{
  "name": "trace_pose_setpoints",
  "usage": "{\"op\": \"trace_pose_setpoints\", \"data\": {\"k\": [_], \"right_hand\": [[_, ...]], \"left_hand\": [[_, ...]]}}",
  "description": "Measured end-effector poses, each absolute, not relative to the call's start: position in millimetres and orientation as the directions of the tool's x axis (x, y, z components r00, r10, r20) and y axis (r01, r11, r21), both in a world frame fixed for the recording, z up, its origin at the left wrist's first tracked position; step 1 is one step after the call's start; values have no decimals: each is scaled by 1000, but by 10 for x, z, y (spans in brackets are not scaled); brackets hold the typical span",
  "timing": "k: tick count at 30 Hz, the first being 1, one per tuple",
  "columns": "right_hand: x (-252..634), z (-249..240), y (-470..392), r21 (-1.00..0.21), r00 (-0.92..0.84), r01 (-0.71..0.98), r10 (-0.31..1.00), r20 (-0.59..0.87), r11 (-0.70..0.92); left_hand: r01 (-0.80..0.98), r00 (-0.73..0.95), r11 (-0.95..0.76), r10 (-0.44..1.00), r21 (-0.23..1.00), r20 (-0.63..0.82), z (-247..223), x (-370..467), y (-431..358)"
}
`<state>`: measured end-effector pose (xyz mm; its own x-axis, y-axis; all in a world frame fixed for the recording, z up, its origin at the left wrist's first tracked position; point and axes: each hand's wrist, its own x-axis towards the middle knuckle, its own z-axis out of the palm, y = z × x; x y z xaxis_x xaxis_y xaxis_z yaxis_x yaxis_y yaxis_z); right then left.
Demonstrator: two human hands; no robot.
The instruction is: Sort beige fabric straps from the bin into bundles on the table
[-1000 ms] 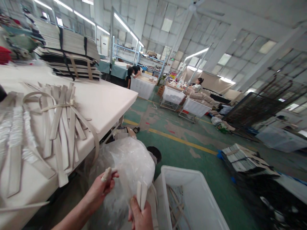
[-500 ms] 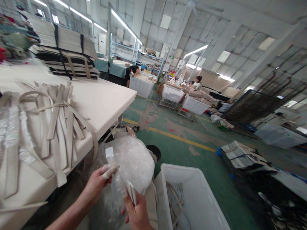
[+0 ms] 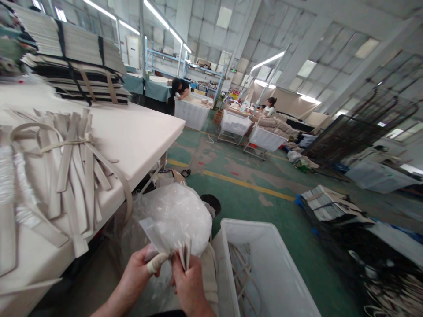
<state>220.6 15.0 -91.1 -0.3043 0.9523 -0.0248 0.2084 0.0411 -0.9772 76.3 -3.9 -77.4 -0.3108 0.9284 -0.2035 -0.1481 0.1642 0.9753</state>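
Low in the view, my left hand (image 3: 142, 266), with wrapping on one finger, pinches a small clear plastic piece (image 3: 152, 233). My right hand (image 3: 188, 279) touches it fingertip to fingertip and grips several thin pale strips (image 3: 185, 253) that point upward. Behind both hands bulges a large clear plastic bag (image 3: 181, 211). Beige fabric (image 3: 209, 273) lies beneath, partly hidden by my right hand. On the table at the left lies a tied bundle of beige straps (image 3: 77, 163).
A white bin (image 3: 277, 264) with a few strips inside stands at the right. The pale table (image 3: 148, 127) carries a strapped fabric stack (image 3: 79, 57). Farther off, a person (image 3: 180, 90) bends over a white cart (image 3: 191, 115). Dark bundles lie at the far right.
My left hand has moved right and down, and now meets my right hand. The plastic piece has come along with it. The camera view has shifted slightly.
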Motion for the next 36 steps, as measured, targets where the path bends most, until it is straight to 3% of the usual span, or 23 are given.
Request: {"op": "trace_pose_setpoints", "data": {"k": [6, 9, 12, 18, 25, 30, 36], "right_hand": [[2233, -866, 153, -944, -377, 252, 920, 104, 211], [2237, -901, 162, -923, -372, 306, 922, 109, 232], [2206, -950, 169, -925, -355, 312, 930, 100, 219], [2183, -950, 144, -937, -362, 287, 928, 84, 197], [2200, -917, 125, -920, -365, 331, 927, 83, 212], [2177, -830, 114, -925, -375, 316, 924, 81, 209], [2228, -646, 131, -967, -539, 233, 842, -41, 102]], "left_hand": [[-174, -278, 195, 931, 965, -238, -738, 665, -2], [-282, -374, 166, 888, 945, -268, -703, 564, 73], [-308, -425, 176, 854, 935, -301, -757, 582, 77], [-214, -325, 226, 901, 951, -287, -889, 725, -59], [-368, -454, 163, 828, 916, -330, -619, 437, 119], [-253, -359, 256, 871, 933, -336, -692, 552, 24], [-192, -319, 228, 905, 955, -280, -700, 634, -18]]}}
